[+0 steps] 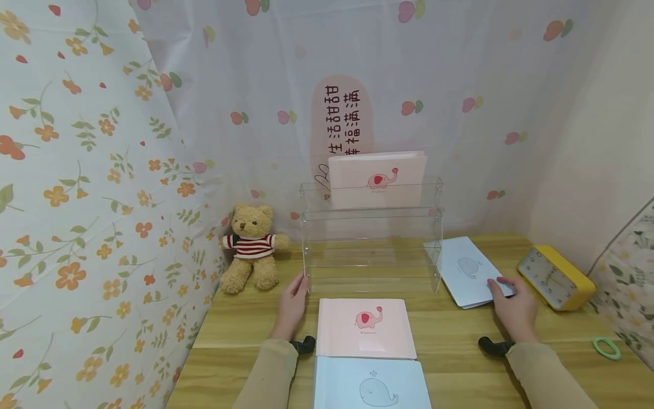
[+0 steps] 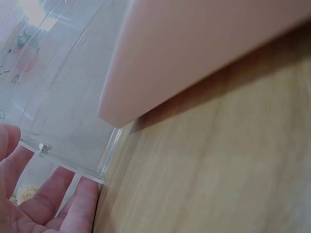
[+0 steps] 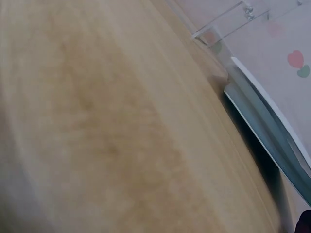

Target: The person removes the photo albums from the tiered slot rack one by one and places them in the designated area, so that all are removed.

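A clear acrylic tiered rack point(image 1: 370, 250) stands at the back of the wooden table point(image 1: 245, 335). A pink elephant book point(image 1: 377, 179) leans on its top tier. My left hand point(image 1: 296, 291) lies with straight fingers against the rack's front left corner. In the left wrist view its fingers point(image 2: 48, 204) sit by the rack's base edge point(image 2: 104, 160), under the rim of a pink book point(image 2: 194, 53). My right hand point(image 1: 503, 291) rests flat on a pale blue whale book point(image 1: 465, 267) to the right of the rack. The right wrist view is blurred and shows that book's edge point(image 3: 262, 114).
A second pink elephant book point(image 1: 365, 328) lies in front of the rack, with another blue whale book point(image 1: 370, 386) nearer me. A teddy bear point(image 1: 252, 247) sits at the left, a yellow clock point(image 1: 554, 277) and a green ring point(image 1: 606, 346) at the right. Curtains enclose the table.
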The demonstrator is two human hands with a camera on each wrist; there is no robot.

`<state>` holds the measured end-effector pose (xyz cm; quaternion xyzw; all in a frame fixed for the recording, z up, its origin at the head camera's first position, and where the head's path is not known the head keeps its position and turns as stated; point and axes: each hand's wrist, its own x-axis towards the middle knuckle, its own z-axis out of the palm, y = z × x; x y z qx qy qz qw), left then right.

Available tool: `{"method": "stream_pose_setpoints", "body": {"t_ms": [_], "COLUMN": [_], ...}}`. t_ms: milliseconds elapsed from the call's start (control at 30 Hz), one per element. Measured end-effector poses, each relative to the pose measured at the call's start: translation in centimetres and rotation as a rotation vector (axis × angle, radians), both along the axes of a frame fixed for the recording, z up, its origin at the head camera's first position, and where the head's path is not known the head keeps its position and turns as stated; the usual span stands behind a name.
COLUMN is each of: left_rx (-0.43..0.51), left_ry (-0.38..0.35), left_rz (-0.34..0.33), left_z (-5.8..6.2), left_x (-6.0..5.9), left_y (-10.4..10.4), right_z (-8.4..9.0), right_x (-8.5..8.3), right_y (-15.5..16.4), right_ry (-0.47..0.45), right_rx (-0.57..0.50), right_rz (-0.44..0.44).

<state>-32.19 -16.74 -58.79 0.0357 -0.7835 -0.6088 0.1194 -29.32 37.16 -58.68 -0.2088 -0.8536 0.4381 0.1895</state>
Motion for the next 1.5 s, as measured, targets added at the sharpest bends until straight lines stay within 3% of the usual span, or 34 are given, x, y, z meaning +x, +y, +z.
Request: {"method": "stream_pose_setpoints", "body": {"t_ms": [467, 1067, 1500], "left_rx": [0.005, 0.022, 0.01], "left_ry": [0.028, 0.033, 0.025], "left_rz": [-0.02, -0.034, -0.037], "left_z": [0.0, 0.1, 0.0], "left_x": [0.0, 0.2, 0.1], "left_y": [0.0, 0.0, -0.1], "right_z": [-0.4, -0.9, -0.3], "right_x": [0.1, -0.3, -0.1], "right_y": [0.1, -0.4, -1.5], "right_ry": [-0.012, 0.01, 0.111], "right_rx": [0.012, 0.11, 0.146], "right_rz": [-0.033, -0.034, -0.004]}}
